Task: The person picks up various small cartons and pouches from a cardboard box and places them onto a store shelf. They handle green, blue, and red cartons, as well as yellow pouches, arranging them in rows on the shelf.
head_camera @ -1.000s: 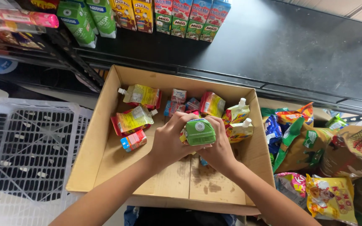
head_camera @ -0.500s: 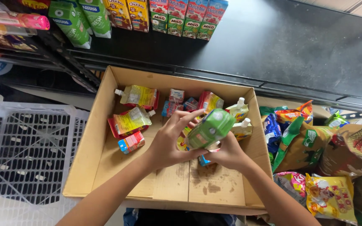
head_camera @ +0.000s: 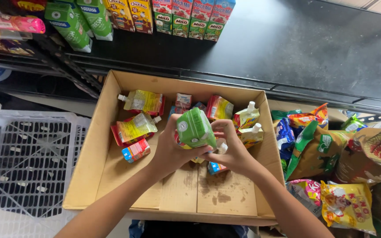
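Over an open cardboard box [head_camera: 98,145], my left hand [head_camera: 171,152] grips a green drink carton [head_camera: 194,128] from below and behind. My right hand [head_camera: 234,152] cups the carton's lower right side, fingers curled by its corner. The carton is tilted, its top end toward me. Inside the box lie yellow spouted pouches [head_camera: 141,101], a second pouch [head_camera: 134,128], small drink cartons [head_camera: 136,150] and two white-capped pouches [head_camera: 247,117] near the right wall.
A black shelf at the top holds rows of upright drink cartons [head_camera: 181,17] and green cartons [head_camera: 73,22]. A white plastic crate [head_camera: 20,163] stands left of the box. Snack bags [head_camera: 327,154] are heaped on the right.
The green carton has been lifted and turned in both hands, from lying sideways to tilted on end. My view has shifted slightly closer to the box.
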